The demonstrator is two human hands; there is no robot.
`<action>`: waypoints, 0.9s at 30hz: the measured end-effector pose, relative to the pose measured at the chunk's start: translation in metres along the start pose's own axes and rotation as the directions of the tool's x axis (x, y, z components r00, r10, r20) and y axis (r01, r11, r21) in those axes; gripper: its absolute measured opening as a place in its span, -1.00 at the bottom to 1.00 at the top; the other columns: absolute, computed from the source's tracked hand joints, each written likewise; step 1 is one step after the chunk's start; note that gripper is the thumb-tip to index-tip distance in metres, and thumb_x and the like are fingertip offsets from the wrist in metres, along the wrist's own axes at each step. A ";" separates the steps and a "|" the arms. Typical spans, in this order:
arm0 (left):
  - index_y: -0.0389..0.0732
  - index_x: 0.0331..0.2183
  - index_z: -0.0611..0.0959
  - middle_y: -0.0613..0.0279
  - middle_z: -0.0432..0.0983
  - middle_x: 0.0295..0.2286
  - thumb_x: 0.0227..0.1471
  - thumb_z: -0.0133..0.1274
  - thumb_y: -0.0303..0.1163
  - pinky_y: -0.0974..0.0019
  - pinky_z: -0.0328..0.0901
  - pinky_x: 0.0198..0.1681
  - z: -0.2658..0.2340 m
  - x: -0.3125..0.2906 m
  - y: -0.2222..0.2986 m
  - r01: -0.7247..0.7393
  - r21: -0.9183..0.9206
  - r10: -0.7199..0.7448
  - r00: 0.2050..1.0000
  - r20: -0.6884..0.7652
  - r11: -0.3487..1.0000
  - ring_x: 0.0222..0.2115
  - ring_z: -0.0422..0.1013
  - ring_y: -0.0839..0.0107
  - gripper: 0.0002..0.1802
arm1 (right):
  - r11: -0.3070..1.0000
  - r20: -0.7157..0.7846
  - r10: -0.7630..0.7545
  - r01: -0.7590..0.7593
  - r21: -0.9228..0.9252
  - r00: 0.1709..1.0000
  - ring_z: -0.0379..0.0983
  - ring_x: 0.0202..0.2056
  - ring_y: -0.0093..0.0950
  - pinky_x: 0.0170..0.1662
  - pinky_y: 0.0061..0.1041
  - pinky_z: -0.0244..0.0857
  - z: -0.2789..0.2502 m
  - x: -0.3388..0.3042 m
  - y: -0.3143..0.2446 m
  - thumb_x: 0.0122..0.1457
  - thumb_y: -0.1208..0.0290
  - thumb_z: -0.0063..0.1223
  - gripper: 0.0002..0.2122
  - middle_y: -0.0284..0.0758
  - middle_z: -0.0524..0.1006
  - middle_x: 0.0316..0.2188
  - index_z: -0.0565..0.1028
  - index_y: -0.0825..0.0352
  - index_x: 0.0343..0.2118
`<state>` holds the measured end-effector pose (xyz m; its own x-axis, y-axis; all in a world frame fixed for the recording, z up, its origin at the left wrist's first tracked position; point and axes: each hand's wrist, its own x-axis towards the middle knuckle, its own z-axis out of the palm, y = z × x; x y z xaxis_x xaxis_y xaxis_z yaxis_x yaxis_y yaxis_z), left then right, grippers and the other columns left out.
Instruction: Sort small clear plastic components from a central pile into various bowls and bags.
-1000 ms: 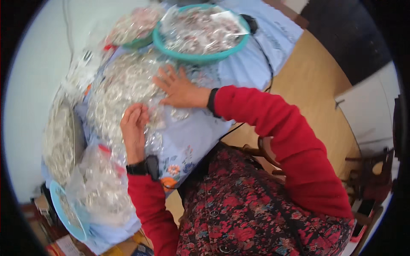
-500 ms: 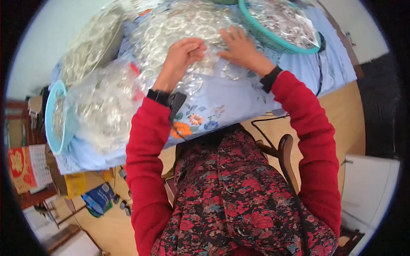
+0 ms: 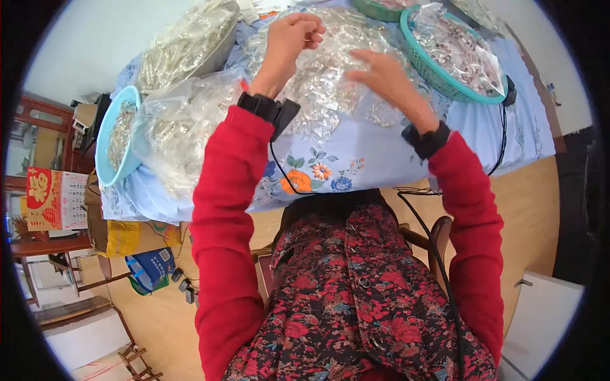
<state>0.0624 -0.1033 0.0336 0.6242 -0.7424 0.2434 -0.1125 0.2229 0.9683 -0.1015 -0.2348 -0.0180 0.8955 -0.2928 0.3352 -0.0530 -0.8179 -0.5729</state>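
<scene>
A broad heap of small clear plastic packets (image 3: 314,95) with shiny, pale contents lies at the table's middle. Over its left part, my left hand (image 3: 292,46) is raised with its fingers curled together; whatever they may hold is hidden or too small to name. My right hand (image 3: 389,79) hovers over the heap's right part, thumb and fingers apart and slightly blurred, with nothing seen in it. Left of the heap rests a large clear bag (image 3: 184,136) full of similar shiny pieces. To the right, a teal plastic basket (image 3: 438,81) holds packets with dark and pinkish bits.
A light blue basin (image 3: 105,152) stands at the table's left edge. Behind the bag, a large metal bowl (image 3: 227,47) is heaped with packets. A green container (image 3: 379,9) is at the back. Black cables (image 3: 501,143) hang by the right edge. Flowered blue cloth (image 3: 356,152) covers the table.
The view has shifted, so the table appears further right. My left hand has moved away toward the back of the heap. The right hand, earlier spread flat on the packets, has lifted and turned.
</scene>
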 end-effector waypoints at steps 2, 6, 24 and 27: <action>-0.29 -0.38 0.55 0.21 0.52 -0.49 -0.04 -0.01 -0.45 0.44 0.32 -0.45 -0.006 0.001 0.021 -0.056 -0.109 0.057 0.998 0.003 0.993 -0.54 0.43 0.48 -0.86 | 0.688 0.284 0.123 -0.288 0.666 0.951 0.35 -0.02 -0.34 0.00 -0.44 0.24 0.006 -0.008 -0.057 -0.01 0.30 0.16 -0.39 -0.12 0.37 0.00 0.23 0.39 0.10; -0.32 -0.30 0.54 0.17 0.53 -0.46 0.04 0.00 -0.39 0.47 0.32 -0.46 0.016 -0.013 0.074 -0.189 -0.353 0.204 0.979 0.004 0.916 -0.55 0.40 0.49 -0.80 | 0.443 0.186 -0.001 -0.167 0.881 0.982 0.38 -0.09 -0.48 0.01 -0.48 0.24 0.035 -0.036 -0.106 -0.01 0.42 0.17 -0.39 -0.25 0.41 -0.07 0.19 0.42 0.11; -0.26 -0.34 0.54 0.11 0.50 -0.51 0.00 -0.02 -0.47 0.40 0.28 -0.54 0.034 0.009 0.041 -0.721 0.599 0.831 0.533 0.158 0.348 -0.60 0.41 0.28 -0.87 | -0.004 0.288 0.146 -0.290 0.957 0.946 0.44 -0.32 -0.58 -0.19 -0.55 0.35 0.056 -0.038 -0.124 0.06 0.43 0.11 -0.74 -0.38 0.49 -0.31 0.42 0.42 -0.19; -0.24 -0.33 0.52 0.10 0.48 -0.51 -0.02 -0.02 -0.47 0.32 0.29 -0.52 0.031 0.009 0.033 -0.625 0.751 0.753 0.595 0.281 0.214 -0.56 0.42 0.22 -0.86 | -0.058 0.313 0.159 -0.308 0.950 0.936 0.46 -0.33 -0.54 -0.22 -0.53 0.37 0.056 -0.037 -0.123 0.07 0.44 0.09 -0.77 -0.35 0.49 -0.30 0.42 0.42 -0.22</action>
<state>0.0408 -0.1221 0.0699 0.0692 -0.4511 0.8898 -0.9946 0.0374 0.0963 -0.1034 -0.0955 -0.0021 0.9683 -0.2494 -0.0117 0.1471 0.6078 -0.7803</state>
